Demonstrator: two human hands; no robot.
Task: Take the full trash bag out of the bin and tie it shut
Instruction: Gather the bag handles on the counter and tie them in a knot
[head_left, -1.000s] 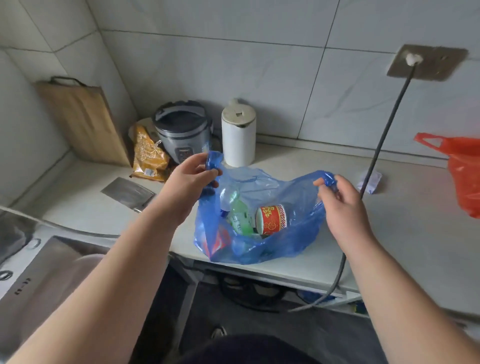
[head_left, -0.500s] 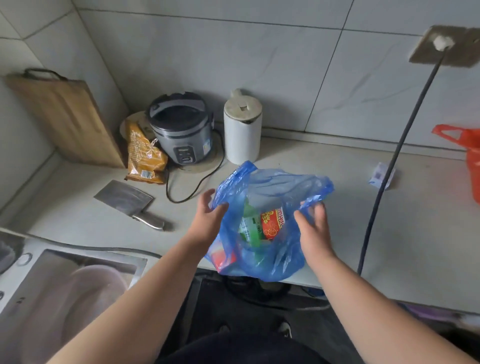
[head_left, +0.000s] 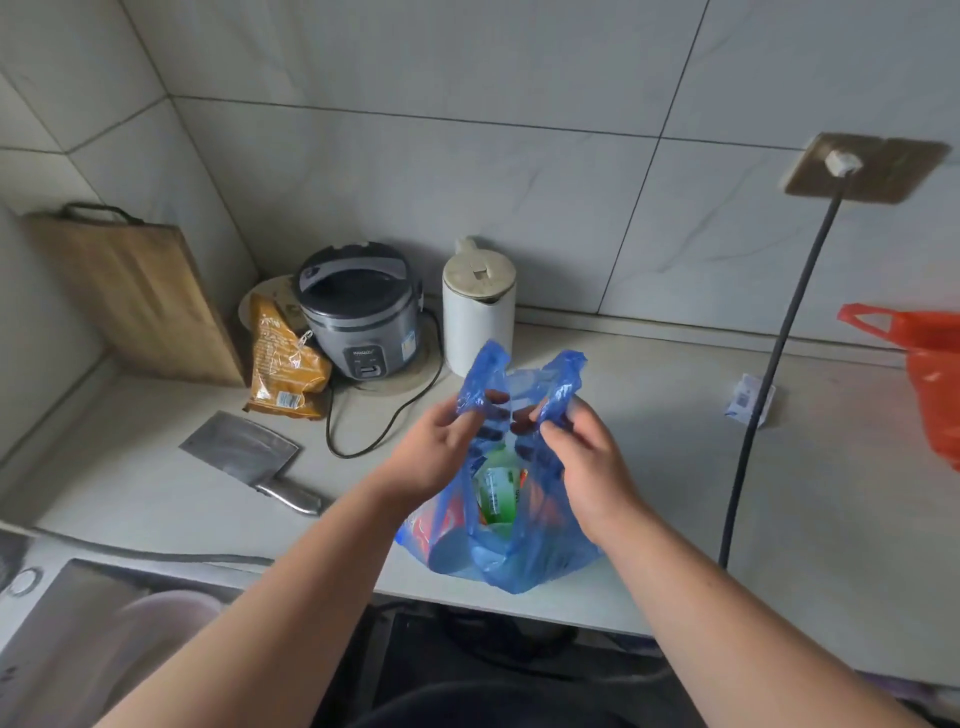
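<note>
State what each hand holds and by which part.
Both hold the blue trash bag: left hand pinches its left handle, right hand its right handle.

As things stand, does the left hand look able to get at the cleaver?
Probably not yet: the left hand is gripping a blue bag handle. The counter between it and the cleaver looks bare, though.

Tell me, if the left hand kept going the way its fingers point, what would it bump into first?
Probably the right hand. The left hand points rightward across the blue trash bag, pinching one handle, and the other hand's fingers sit just opposite, with only thin bag plastic between. Depth is hard to judge.
</note>
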